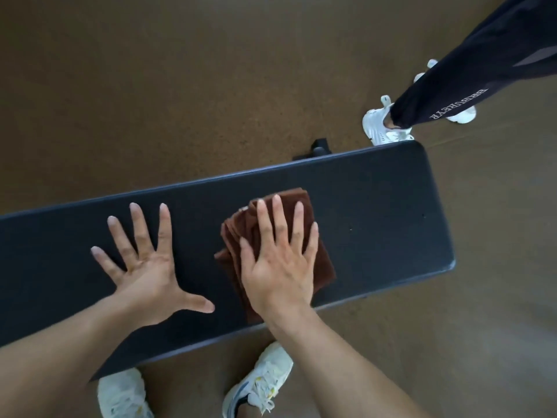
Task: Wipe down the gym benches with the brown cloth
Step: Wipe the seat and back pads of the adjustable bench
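A long black padded gym bench (376, 212) runs across the view from the left edge to the right. A folded brown cloth (289, 203) lies on its middle. My right hand (280, 263) lies flat on top of the cloth, fingers spread, pressing it onto the pad. My left hand (147, 260) rests palm down on the bare pad to the left of the cloth, fingers wide apart, holding nothing.
The floor is brown. My two white sneakers (259, 381) stand at the bench's near side. Another person's dark trouser leg (452, 79) and white shoes (379, 128) are just beyond the bench's far right corner. A black bench foot (319, 149) sticks out behind.
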`<action>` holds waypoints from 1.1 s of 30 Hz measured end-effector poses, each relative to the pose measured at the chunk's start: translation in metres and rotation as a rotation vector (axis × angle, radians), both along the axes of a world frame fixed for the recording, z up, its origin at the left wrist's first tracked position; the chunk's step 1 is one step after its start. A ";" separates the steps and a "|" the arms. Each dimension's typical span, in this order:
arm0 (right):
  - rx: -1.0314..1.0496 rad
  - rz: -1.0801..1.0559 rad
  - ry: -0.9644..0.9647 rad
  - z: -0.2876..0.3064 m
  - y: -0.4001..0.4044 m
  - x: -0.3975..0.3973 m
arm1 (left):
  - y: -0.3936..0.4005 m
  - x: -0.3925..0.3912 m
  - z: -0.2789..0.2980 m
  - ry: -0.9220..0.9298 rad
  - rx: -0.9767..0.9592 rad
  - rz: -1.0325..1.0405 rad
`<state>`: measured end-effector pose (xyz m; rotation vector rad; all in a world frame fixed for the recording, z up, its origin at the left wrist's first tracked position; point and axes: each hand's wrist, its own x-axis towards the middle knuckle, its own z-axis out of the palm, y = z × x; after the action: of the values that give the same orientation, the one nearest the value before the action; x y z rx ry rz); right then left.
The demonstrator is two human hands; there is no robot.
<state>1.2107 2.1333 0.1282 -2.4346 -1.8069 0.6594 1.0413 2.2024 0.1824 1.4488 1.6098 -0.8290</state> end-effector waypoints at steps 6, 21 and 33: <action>0.028 0.051 0.024 -0.004 0.086 0.007 | 0.000 0.001 0.000 0.011 -0.019 0.004; -0.091 0.278 -0.022 0.011 -0.039 -0.014 | 0.000 -0.014 -0.001 -0.131 0.018 0.026; 0.023 0.210 0.042 0.008 0.064 -0.095 | -0.039 -0.078 -0.003 -0.651 0.578 0.553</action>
<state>1.1162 2.1972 0.1358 -2.2181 -2.0594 0.6921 0.9633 2.1637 0.1799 1.3268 1.6411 0.4268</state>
